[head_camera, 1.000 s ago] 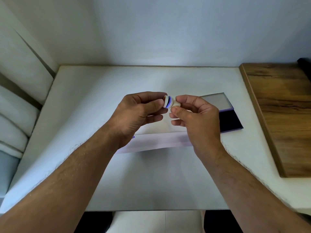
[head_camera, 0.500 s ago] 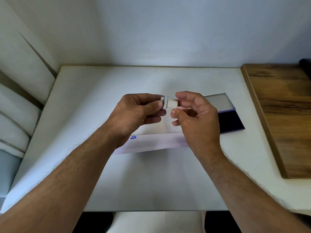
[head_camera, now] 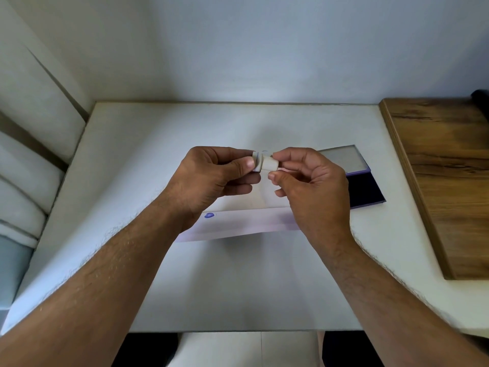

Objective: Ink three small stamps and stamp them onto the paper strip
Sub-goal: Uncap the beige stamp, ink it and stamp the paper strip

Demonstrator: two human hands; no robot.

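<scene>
Both hands on small stamp, held up betw. prints.
L hand pinches cap end, R hand grasps body; one mark on paper strip below grip. Next, prob.: ink on pad to R.

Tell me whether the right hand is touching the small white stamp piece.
Touching. The head view shows the right hand pinching the small white stamp piece between its fingertips, no gap visible; the left hand grips the other end.
</scene>
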